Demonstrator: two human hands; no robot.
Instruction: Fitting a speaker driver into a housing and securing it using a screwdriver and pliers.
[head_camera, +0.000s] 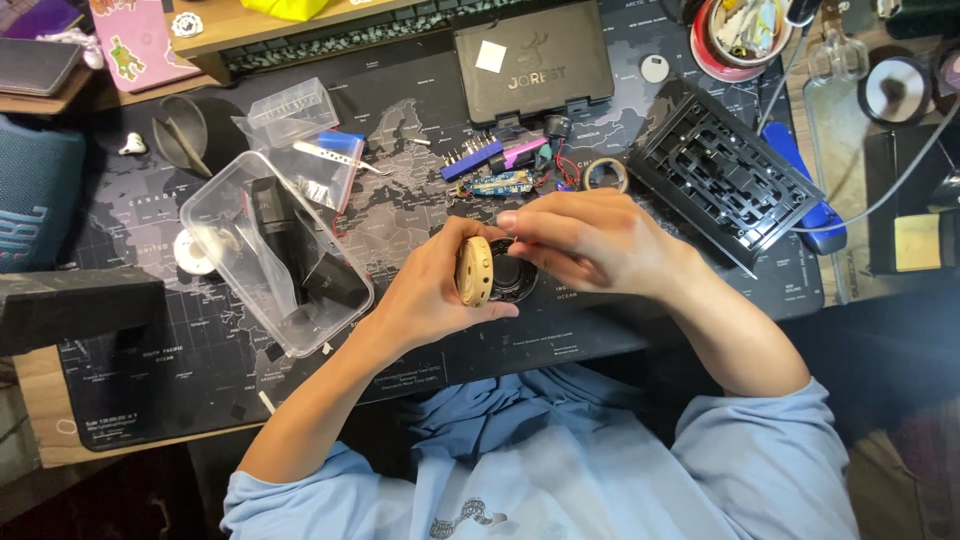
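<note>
My left hand (435, 290) grips a small round wooden shell (474, 270) on its edge, above the desk. Against the shell sits a black round speaker part (512, 280), and my right hand (585, 238) pinches at its upper side with the fingertips. Just behind the hands lie a small blue circuit board (500, 183) with red and black wires, a blue strip of screwdriver bits (470, 158) and a purple pen-like tool (522, 152).
A black world-map mat (200, 360) covers the desk. A clear plastic box (275, 250) with black parts lies at the left. A black plastic grille (722, 172) rests at the right, a black case (532, 62) at the back, a tape roll (605, 174) beside the wires.
</note>
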